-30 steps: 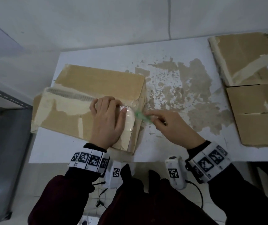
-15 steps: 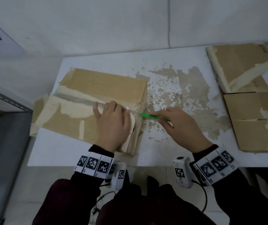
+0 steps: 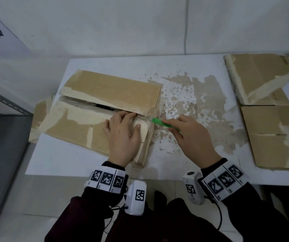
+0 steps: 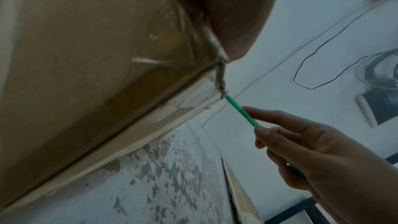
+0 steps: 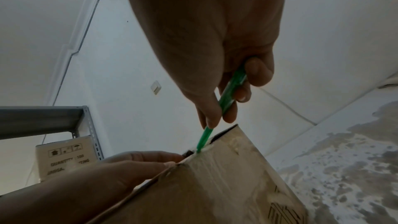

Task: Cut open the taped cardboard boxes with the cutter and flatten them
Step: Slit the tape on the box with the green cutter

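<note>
Box: we see the brown taped cardboard box (image 3: 94, 109) lying at the left centre of the head view on the white, stained worktop (image 3: 184, 88); its top seam gapes dark along the middle.
Left hand: our left hand (image 3: 122, 135) lies flat on the box's near flap, fingers (image 3: 121, 116) straight and released, tips at the seam.
Right hand: our right hand (image 3: 192, 137), just right of the box, has its fingers clenched around the slim green plastic cutter (image 3: 159, 121).
Cutter: its tip meets the seam at the box's right end, touching the tape there.
Other cardboard: flattened brown cardboard sheets (image 3: 271, 110) lie at the right edge of the frame, well apart.
</note>
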Available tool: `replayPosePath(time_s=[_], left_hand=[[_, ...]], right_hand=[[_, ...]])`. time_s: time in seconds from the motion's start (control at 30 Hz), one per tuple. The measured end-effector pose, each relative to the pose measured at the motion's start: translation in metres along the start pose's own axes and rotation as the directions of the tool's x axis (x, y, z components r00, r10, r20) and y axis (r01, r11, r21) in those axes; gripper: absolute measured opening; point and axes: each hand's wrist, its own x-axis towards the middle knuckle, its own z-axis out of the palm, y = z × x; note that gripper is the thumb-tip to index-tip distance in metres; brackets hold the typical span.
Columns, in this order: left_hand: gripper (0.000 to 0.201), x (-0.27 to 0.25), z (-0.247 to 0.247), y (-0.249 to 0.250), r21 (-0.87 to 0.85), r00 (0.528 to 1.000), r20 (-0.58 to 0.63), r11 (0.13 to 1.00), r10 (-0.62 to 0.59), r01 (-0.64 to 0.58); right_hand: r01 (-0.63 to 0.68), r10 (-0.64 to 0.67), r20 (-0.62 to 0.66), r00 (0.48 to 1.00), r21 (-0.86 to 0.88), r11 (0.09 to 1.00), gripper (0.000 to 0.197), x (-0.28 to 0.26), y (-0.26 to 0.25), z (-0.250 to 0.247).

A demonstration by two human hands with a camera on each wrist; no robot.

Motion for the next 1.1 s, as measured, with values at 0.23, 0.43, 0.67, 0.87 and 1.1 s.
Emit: replayPosePath(time_s=[0.23,0.43,0.67,0.87,1.1], left_hand=[[0.038,0.001,0.003,-0.001,0.012,1.0,-0.024,1.0,0.008,-0.007],[0.041,0.001,0.002,0.0,-0.001,0.999,-0.038,1.0,-0.008,0.007],[0.049,0.0,0.001,0.009,0.039,1.0,-0.018,0.999,-0.001,0.001],[0.05,0.004,0.008,0.009,0.136,0.999,0.003,0.99,0.034,-0.035],[0.059,0.007,0.01,0.003,0.208,0.991,0.021,0.969,0.131,-0.133]], right_hand=[[-0.017,0.017,0.009,1.0,-0.038,0.999,0.028,0.009,-0.002,-0.002],[-0.059,0.048,-0.055,0.997,-0.204,0.977,0.029,0.013,-0.018,0.009],[-0.249,0.247,-0.032,0.968,-0.048,0.967,0.03,0.043,0.022,-0.009],[-0.701,0.706,0.087,0.703,0.25,0.668,0.028,-0.012,0.108,0.02],[-0.78,0.799,-0.026,0.6,0.2,0.592,0.022,-0.051,0.148,0.068]])
